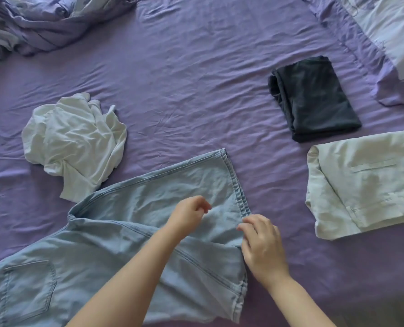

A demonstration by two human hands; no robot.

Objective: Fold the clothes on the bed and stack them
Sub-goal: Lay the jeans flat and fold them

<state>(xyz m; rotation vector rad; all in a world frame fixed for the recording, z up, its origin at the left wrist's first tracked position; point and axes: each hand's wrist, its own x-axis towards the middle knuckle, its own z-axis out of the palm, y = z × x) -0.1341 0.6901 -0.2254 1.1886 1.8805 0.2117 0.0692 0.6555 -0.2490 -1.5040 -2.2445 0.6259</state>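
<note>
Light blue denim trousers (116, 244) lie spread across the near part of the purple bed sheet (184, 90), one leg bent back over the other. My left hand (189, 214) hovers over the upper leg with fingers loosely curled, holding nothing. My right hand (262, 246) pinches the hem edge of the denim at its right side. A crumpled white shirt (75, 145) lies at the left. A folded dark garment (312, 97) and folded pale trousers (364, 180) lie apart at the right.
A rumpled purple duvet (38, 22) is bunched at the far left corner. A pillow (390, 41) lies at the far right. Bare sheet stretches across the middle of the bed.
</note>
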